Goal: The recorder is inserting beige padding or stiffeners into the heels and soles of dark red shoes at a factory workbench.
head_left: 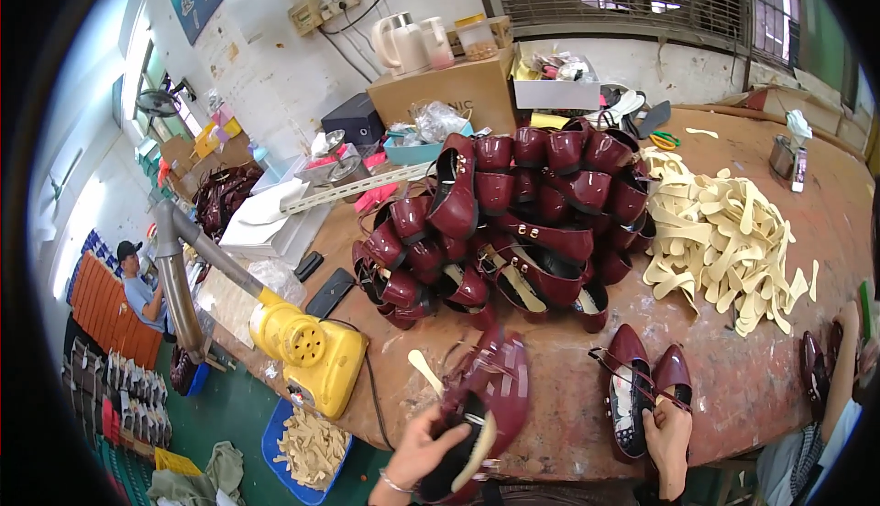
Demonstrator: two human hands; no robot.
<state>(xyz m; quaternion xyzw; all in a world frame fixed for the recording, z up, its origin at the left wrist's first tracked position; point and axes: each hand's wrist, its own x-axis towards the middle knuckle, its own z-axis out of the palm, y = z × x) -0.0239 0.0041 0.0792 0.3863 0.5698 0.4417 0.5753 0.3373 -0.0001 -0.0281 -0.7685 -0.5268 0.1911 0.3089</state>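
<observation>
My left hand (423,456), thumb out over the opening, grips a burgundy shoe (510,382) at the table's front edge. A pale insole pad (479,451) shows in its dark inside; the shoe is partly blurred. Another pad (424,371) lies by its far side. Farther right, my right hand (669,433) is closed on the heel end of a strapped burgundy shoe (675,373). Close against that one lies a matching shoe (629,346) with a patterned lining. A tall pile of burgundy shoes (550,203) stands just beyond both hands.
A heap of pale insole pads (720,231) covers the table's right part. At left stand a yellow machine (316,350) with a grey duct and a blue bin (275,446) of scraps. A co-worker's arm (841,368) is at the right edge; another person (139,286) sits far left.
</observation>
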